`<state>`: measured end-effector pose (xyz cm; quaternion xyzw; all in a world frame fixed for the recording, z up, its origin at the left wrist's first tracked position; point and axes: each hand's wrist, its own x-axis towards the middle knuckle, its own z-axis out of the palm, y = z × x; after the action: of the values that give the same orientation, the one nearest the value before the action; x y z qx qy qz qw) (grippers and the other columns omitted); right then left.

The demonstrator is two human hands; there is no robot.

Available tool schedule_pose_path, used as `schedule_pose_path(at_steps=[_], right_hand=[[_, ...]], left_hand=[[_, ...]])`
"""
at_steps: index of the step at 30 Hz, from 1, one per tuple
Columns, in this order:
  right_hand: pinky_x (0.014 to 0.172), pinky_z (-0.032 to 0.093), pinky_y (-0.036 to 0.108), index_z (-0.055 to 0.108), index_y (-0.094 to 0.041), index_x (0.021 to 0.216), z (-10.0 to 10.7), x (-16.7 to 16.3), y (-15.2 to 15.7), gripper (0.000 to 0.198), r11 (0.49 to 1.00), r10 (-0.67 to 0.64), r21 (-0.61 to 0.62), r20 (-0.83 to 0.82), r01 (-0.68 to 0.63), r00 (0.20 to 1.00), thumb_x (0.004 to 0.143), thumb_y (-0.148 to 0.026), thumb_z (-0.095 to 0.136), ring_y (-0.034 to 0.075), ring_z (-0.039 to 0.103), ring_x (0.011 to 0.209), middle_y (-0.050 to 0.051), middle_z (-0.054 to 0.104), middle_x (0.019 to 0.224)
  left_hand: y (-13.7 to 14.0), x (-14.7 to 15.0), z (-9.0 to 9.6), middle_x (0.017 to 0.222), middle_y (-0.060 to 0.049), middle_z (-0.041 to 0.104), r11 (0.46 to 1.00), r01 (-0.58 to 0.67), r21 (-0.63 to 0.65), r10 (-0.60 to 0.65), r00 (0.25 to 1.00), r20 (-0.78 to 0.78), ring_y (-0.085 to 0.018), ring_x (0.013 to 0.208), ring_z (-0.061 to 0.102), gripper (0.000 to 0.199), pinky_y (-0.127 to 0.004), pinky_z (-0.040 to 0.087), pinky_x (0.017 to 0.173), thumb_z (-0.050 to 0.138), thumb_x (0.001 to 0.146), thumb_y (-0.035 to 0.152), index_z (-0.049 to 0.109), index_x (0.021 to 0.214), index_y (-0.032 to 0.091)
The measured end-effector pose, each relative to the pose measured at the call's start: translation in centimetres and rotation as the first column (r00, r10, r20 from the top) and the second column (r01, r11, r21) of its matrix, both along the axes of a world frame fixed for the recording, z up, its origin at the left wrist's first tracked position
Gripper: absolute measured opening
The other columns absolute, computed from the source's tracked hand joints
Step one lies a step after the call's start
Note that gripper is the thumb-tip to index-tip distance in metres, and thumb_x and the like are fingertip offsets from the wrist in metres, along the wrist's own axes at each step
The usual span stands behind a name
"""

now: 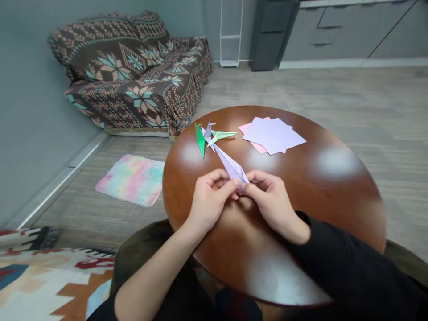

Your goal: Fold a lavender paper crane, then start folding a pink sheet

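Between both hands is a long, narrow piece of folded lilac origami paper [229,161], held above the table with its pointed end away from me. My left hand [214,189] pinches its near end, thumb on top. My right hand [267,189] grips the same end from the other side, thumb and fingers closed. The exact fold under the fingertips is hidden. Just beyond the paper's tip stand folded paper cranes: a green crane [200,141], a purple crane [207,132] and a pale green crane [220,136].
A stack of lilac and pink paper sheets [272,133] lies at the far side of the round brown table [334,196]. Past it are a patterned sofa [133,76], a pastel rug [133,178] and grey cabinets [351,33]. My knees are under the table's near edge.
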<state>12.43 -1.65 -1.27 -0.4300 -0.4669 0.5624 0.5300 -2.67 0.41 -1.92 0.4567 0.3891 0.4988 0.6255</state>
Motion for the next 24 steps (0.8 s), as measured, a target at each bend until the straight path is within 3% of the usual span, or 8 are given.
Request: schedule_pose_path(at_steps=[6, 12, 14, 16, 18, 21, 24], right_hand=[[0.059, 0.042, 0.024, 0.069, -0.017, 0.067, 0.0, 0.0, 0.1, 0.01, 0.998, -0.066, -0.007, 0.093, 0.067, 0.994, 0.075, -0.022, 0.072, 0.011, 0.056, 0.057, -0.001, 0.069, 0.063], [0.067, 0.049, 0.028, 0.069, -0.018, 0.076, -0.5, 0.4, 0.1, 0.007, 0.999, -0.036, -0.006, 0.099, 0.037, 0.994, 0.08, -0.023, 0.07, 0.014, 0.063, 0.065, 0.001, 0.07, 0.07], [0.073, 0.054, 0.031, 0.067, -0.02, 0.093, -0.7, 0.5, 0.0, 0.01, 0.992, -0.11, 0.065, 0.094, 0.104, 0.99, 0.083, -0.023, 0.07, 0.017, 0.067, 0.076, 0.002, 0.072, 0.085], [0.081, 0.057, 0.034, 0.063, -0.023, 0.107, -0.8, 0.6, -0.1, 0.023, 0.962, -0.197, 0.215, 0.134, 0.165, 0.971, 0.085, -0.021, 0.071, 0.019, 0.07, 0.09, 0.005, 0.07, 0.107], [0.088, 0.058, 0.037, 0.062, -0.025, 0.111, -0.9, 0.6, -0.1, 0.028, 0.914, -0.23, 0.387, 0.244, 0.123, 0.942, 0.086, -0.018, 0.073, 0.021, 0.068, 0.104, 0.008, 0.065, 0.122], [0.09, 0.058, 0.037, 0.068, -0.024, 0.105, -1.0, 0.5, 0.0, 0.022, 0.844, -0.258, 0.536, 0.4, 0.005, 0.879, 0.086, -0.013, 0.073, 0.023, 0.067, 0.111, 0.009, 0.067, 0.12], [0.092, 0.059, 0.038, 0.07, -0.023, 0.1, -0.8, 0.6, 0.0, 0.016, 0.836, -0.296, 0.546, 0.374, 0.049, 0.879, 0.088, -0.012, 0.071, 0.022, 0.071, 0.105, 0.008, 0.073, 0.112]], left_hand=[[0.1, 0.1, 0.2, 0.067, 0.003, 0.068, 0.992, -0.127, 0.004, 0.126, 0.985, 0.119, -0.006, 0.056, 0.06, 0.015, -0.015, 0.048, 0.055, 0.082, 0.08, 0.02, 0.071, 0.071, 0.016], [0.3, 0.2, 0.6, 0.066, 0.003, 0.065, 0.982, -0.187, -0.035, 0.19, 0.969, 0.155, -0.006, 0.058, 0.058, 0.017, -0.014, 0.048, 0.053, 0.083, 0.077, 0.021, 0.07, 0.069, 0.015], [0.3, 0.2, 0.7, 0.066, 0.003, 0.063, 0.975, -0.217, -0.048, 0.222, 0.963, 0.156, -0.006, 0.058, 0.057, 0.018, -0.014, 0.048, 0.051, 0.084, 0.075, 0.021, 0.069, 0.068, 0.014], [0.3, 0.2, 0.7, 0.065, 0.002, 0.062, 0.974, -0.215, -0.073, 0.224, 0.962, 0.154, -0.007, 0.059, 0.056, 0.021, -0.014, 0.048, 0.051, 0.085, 0.074, 0.022, 0.068, 0.067, 0.014], [0.3, 0.2, 0.7, 0.065, 0.002, 0.062, 0.978, -0.18, -0.109, 0.195, 0.968, 0.156, -0.007, 0.059, 0.056, 0.023, -0.014, 0.049, 0.051, 0.086, 0.074, 0.023, 0.066, 0.067, 0.014], [0.2, 0.1, 0.8, 0.062, 0.002, 0.062, 0.982, -0.082, -0.17, 0.112, 0.978, 0.174, -0.006, 0.057, 0.056, 0.026, -0.014, 0.049, 0.053, 0.087, 0.074, 0.025, 0.065, 0.067, 0.014], [0.0, 0.1, 0.9, 0.065, 0.002, 0.063, 0.988, 0.002, -0.153, 0.025, 0.984, 0.177, -0.005, 0.057, 0.056, 0.024, -0.013, 0.046, 0.053, 0.088, 0.075, 0.026, 0.069, 0.071, 0.013]])
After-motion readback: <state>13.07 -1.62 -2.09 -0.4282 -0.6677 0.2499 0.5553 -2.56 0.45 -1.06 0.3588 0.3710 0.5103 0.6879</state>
